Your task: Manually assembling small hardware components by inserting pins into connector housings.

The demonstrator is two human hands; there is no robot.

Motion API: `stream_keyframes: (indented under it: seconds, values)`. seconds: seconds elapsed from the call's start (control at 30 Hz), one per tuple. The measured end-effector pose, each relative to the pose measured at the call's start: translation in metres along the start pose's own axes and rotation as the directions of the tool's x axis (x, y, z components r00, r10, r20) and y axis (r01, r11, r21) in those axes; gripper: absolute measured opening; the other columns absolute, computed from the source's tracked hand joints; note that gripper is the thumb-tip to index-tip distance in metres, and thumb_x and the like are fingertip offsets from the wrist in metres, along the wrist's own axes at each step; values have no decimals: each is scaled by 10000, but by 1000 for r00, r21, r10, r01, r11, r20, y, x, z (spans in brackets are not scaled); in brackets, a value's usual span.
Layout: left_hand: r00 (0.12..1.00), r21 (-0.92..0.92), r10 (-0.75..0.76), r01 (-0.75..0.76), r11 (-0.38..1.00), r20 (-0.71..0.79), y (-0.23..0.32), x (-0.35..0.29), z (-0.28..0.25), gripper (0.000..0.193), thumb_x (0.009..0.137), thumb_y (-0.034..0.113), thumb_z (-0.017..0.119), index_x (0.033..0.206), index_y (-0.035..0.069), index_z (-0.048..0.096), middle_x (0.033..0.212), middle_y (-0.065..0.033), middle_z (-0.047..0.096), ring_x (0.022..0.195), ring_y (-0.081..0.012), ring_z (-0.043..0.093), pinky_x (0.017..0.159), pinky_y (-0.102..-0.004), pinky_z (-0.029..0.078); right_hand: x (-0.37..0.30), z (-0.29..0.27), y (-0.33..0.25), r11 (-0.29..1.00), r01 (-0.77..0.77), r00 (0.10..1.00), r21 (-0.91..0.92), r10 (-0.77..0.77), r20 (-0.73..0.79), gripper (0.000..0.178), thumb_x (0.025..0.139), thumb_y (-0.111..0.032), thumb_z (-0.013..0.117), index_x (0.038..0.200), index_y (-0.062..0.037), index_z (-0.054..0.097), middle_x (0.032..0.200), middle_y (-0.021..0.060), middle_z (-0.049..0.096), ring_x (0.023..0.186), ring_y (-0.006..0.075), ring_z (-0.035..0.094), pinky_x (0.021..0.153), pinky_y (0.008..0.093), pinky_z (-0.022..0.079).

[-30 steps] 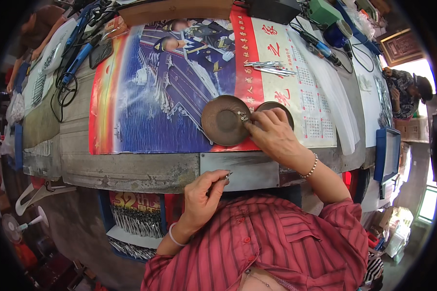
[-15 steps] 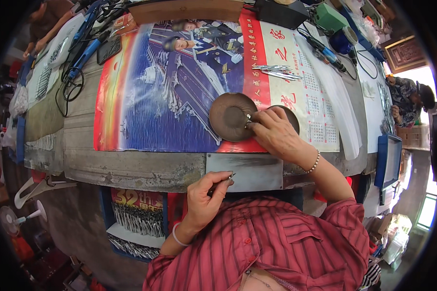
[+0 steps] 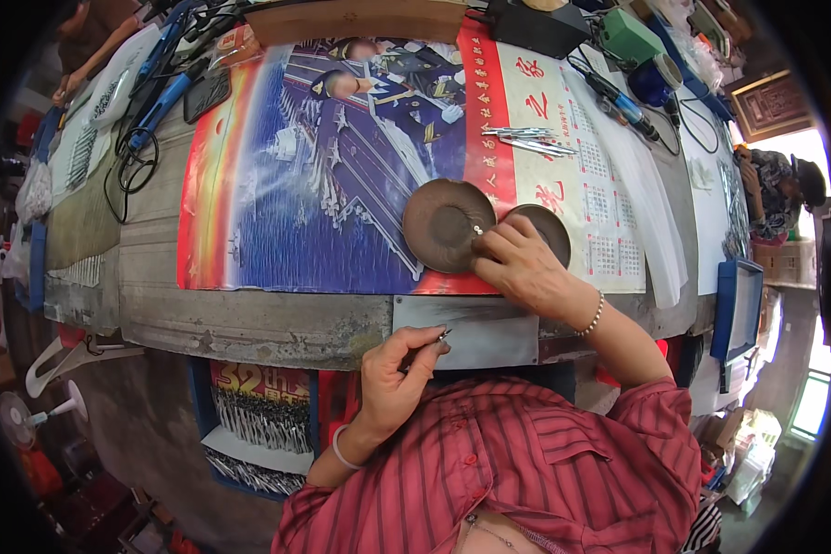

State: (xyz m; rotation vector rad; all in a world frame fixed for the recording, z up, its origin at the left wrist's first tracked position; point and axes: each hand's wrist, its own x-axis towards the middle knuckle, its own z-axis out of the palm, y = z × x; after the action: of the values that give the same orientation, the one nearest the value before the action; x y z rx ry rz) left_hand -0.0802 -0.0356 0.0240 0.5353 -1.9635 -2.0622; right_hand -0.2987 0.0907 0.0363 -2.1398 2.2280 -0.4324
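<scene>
Little weight and much stiffness are to be expected of the small metal piece [image 3: 446, 333]; being slim and probably slippery, it is best taken by its sides between fingertips. It is seen as a thin, dark sliver with a bright glint, its details too small to be told. It is held on the near side of the brown dish [image 3: 422, 217], pinched in the nearly closed grip of the left hand [image 3: 394, 374]. Tiny shiny bits [image 3: 477, 231] are seen inside the dish's right edge, by the right hand [image 3: 529, 270], its grip curled; whether any is held cannot be told.
</scene>
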Motion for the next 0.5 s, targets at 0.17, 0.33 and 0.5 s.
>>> stream_keyframes:
  seconds: [0.17,0.33,0.5]
  values:
    - [992,-440,-116,125,889,48,-5,4,7,241,936,6,532,1169,16,591,960,-31,608,679,-49,508,593,-191,417,-10,-8,-45,862,-104,967,496,204,-153,179,757,-90,717,867,-48,581,789,98,555,710,274,562,616,364,455]
    - [984,-560,-172,162,813,35,-2,6,24,245,950,66,529,1186,24,574,958,-36,605,646,-69,486,583,-202,377,-15,0,-78,623,-160,853,766,478,-210,161,746,37,688,868,-6,593,814,115,610,739,242,621,647,313,487]
    - [978,-585,-192,205,785,85,-4,4,30,269,944,54,533,1209,29,569,986,-19,576,661,-73,483,598,-207,378,-17,-2,-89,491,-219,774,843,613,-155,162,749,50,686,872,-2,595,814,108,623,757,221,628,667,313,490]
